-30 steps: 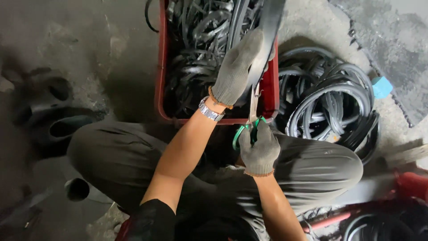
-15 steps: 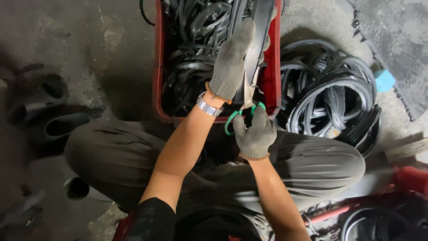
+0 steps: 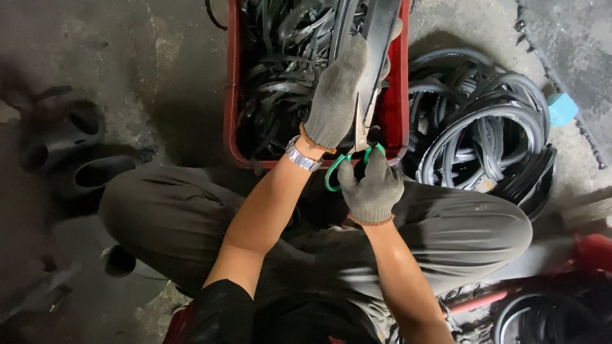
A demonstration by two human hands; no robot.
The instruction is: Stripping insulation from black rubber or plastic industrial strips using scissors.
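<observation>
- Left hand [image 3: 336,95] in grey knit glove, fingers wrapped around a long flat black rubber strip [image 3: 381,44], holding it up over the red plastic crate [image 3: 231,89].
- Right hand [image 3: 371,190] in same kind of grey glove, fingers closed through the loops of green-handled metal scissors [image 3: 357,143].
- Scissors point up and away from the person, blades at the rubber strip just beside the left hand; can't tell whether blades are biting in.
- Strip runs from the left hand up past the top edge of the view, above the crate's right side.
- Crate sits on the grey concrete floor [image 3: 140,51] in front of the person's knees, full of tangled black rubber strips.
- Silver metal wristwatch [image 3: 301,156] on the left wrist.
- Pile of black rubber rings [image 3: 484,127] on the floor just right of the crate.
- Small light-blue block [image 3: 562,108] near the pile's right edge.
- Dark pipe pieces [image 3: 64,146] on the floor at left, well apart from the hands.
</observation>
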